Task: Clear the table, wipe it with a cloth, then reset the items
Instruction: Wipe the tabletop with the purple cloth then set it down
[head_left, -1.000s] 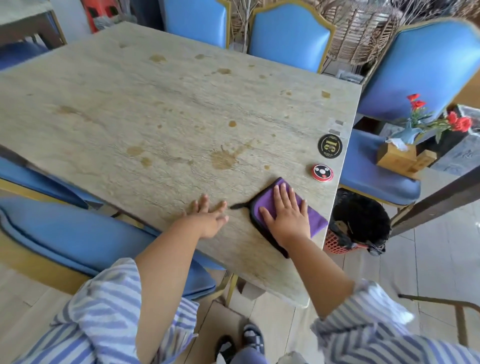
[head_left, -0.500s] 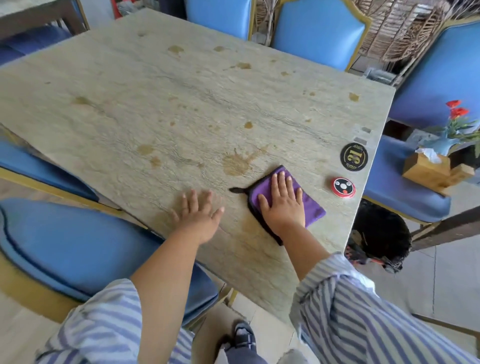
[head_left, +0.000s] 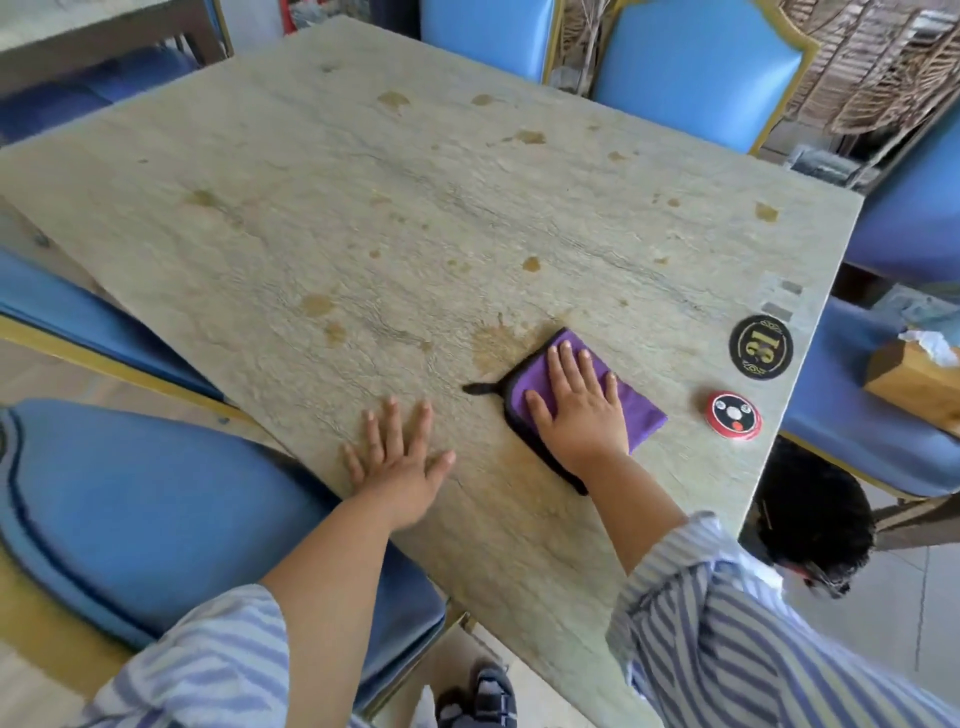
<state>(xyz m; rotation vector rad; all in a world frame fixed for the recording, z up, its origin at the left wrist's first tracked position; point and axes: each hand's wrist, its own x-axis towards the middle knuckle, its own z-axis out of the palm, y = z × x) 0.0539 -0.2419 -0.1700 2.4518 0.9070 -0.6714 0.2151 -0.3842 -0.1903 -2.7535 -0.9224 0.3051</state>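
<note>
— While the right hand (head_left: 584, 415) is pressing the folded purple microfibre cloth (head_left: 644, 421) flat-fingered beside a brown stain (head_left: 493, 347), why is the left hand (head_left: 402, 473) lying spread?
— It is probably bracing on the pale stone-look table (head_left: 363, 208), gripping nothing.

blue chairs (head_left: 130, 519): left, far, right | black furry animal (head_left: 815, 514): floor, right | wicker furniture (head_left: 883, 67): top right

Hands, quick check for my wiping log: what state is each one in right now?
Left hand: open, flat on the table, holding nothing.
Right hand: open, pressing flat on the purple cloth.
</note>
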